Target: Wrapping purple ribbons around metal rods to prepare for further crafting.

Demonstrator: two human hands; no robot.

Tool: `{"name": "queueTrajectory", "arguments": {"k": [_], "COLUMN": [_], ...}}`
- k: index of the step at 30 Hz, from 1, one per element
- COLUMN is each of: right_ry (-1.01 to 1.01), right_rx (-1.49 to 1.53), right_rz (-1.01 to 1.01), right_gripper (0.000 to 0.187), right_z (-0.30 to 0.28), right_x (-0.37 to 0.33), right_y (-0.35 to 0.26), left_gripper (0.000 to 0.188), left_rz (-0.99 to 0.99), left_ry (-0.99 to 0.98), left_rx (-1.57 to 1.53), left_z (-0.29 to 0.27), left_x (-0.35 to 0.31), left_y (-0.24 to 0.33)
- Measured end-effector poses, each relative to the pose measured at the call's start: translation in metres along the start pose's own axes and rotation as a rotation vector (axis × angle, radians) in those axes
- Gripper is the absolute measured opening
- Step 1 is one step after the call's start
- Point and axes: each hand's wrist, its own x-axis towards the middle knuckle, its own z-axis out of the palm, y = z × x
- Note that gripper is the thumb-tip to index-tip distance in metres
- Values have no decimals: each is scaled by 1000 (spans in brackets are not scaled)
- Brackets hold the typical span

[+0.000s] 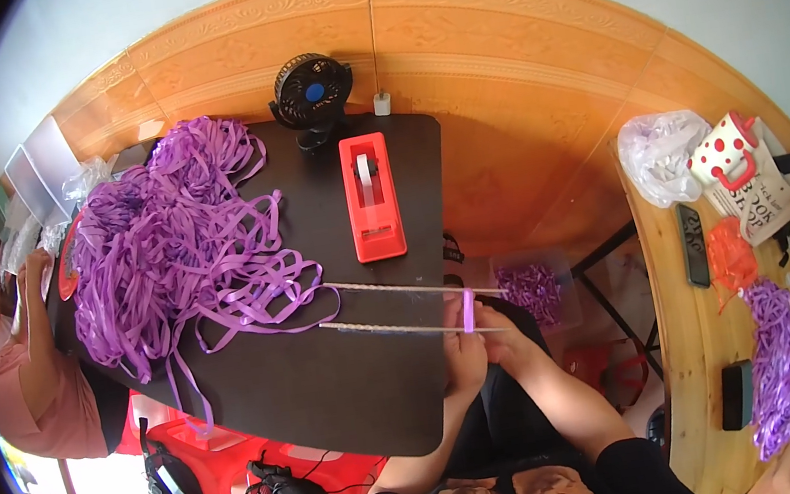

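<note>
Two thin metal rods (391, 289) jut out past the right edge of the black table, side by side with a gap between them. A short band of purple ribbon (469, 311) wraps across both. Just below that band, my left hand (465, 358) is closed with its fingers at the near rod and the ribbon. My right hand (503, 335) meets it from the right, fingers pinched at the same spot. The fingertips partly hide each other and the ribbon's end. A large tangled heap of purple ribbon (162, 244) covers the table's left side.
On the black table (335, 392) stand a red tape dispenser (372, 200) and a black fan (313, 92). A clear bin (535, 293) of purple pieces sits below, right. A wooden table (687, 347) holds a dotted mug (723, 152) and more ribbon. Other people work on both sides.
</note>
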Motion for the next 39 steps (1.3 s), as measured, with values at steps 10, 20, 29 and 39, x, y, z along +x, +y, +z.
{"name": "queueTrajectory", "arguments": {"k": [10,20,29,39], "right_ry": [201,301,185,304], "right_rx": [183,-714,-512,-1130], "right_rz": [118,-383,-184,-726], "right_gripper": [21,18,10,10], "right_z": [66,116,137,137], "right_x": [-116,-132,-118,-122], "right_y": [62,1,12,9], "left_gripper": [18,20,20,17], "left_rz": [-221,-511,-576,-558], "left_ry": [-21,-182,-284,-288], "left_rx": [10,-175,-80,22], "left_z": [-23,-58,-78,-90], "left_x": [-75,-106,-110,-113], "left_y": [42,59,68,77]}}
